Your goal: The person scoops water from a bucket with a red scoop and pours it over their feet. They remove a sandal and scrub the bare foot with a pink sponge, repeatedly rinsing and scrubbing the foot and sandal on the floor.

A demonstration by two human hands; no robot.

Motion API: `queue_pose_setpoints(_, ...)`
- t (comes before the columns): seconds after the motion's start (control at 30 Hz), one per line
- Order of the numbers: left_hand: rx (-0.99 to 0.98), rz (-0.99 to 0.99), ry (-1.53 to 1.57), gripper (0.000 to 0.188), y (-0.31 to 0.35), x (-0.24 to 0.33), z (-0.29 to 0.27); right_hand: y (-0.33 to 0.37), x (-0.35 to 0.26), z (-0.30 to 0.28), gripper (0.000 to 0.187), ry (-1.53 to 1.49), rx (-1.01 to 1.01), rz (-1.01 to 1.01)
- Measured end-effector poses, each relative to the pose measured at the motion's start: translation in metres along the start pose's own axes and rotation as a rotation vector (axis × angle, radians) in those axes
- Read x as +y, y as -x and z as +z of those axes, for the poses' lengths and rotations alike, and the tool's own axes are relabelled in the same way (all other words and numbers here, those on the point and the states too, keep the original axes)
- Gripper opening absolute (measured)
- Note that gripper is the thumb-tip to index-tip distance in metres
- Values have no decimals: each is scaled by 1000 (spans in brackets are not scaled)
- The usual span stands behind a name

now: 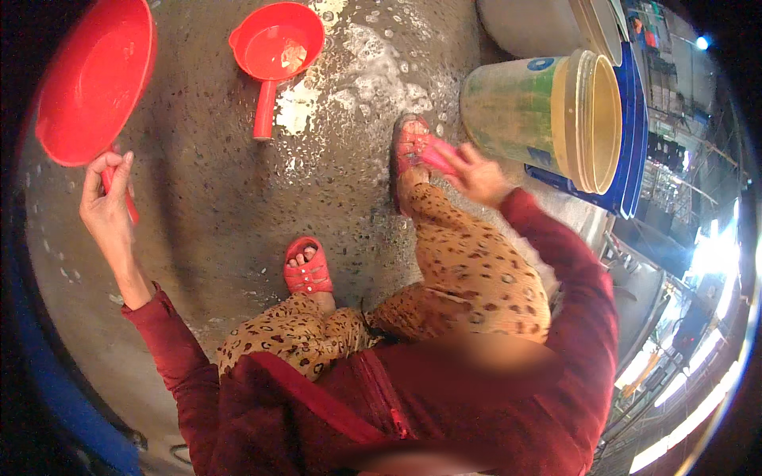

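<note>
At the far left, my left hand (109, 208) is closed round the handle of a red plastic water dipper (99, 75), whose wide bowl is tilted up off the floor. A pink brush-like tool (443, 156) is gripped in my right hand (482, 176), which is smeared by motion; its bristles, if any, do not show. The tool's far end overlaps the red sandal (411, 136) on my right foot; I cannot tell whether they touch. Between my hands, a second red dipper (264, 55) rests on the wet floor with its handle toward me.
Soapy water (369, 75) and foam spread over the dark floor ahead. To the right is a worn green and yellow bucket (512, 107), with a blue panel (631, 143) beside it and a grey container (540, 28) beyond. My left foot wears a red sandal (308, 270).
</note>
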State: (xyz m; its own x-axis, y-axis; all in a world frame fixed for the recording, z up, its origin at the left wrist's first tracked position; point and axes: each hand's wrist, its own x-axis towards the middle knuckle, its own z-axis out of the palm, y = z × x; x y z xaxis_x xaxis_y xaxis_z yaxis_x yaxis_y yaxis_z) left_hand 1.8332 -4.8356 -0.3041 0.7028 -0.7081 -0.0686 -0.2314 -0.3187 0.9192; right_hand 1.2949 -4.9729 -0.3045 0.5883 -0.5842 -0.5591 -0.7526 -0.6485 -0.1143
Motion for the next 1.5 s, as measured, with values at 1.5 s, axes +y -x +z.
queue_pose_setpoints(1.5,-262,149,141,12,-44,108,93,-53,-28,94,57,-458,673,443)
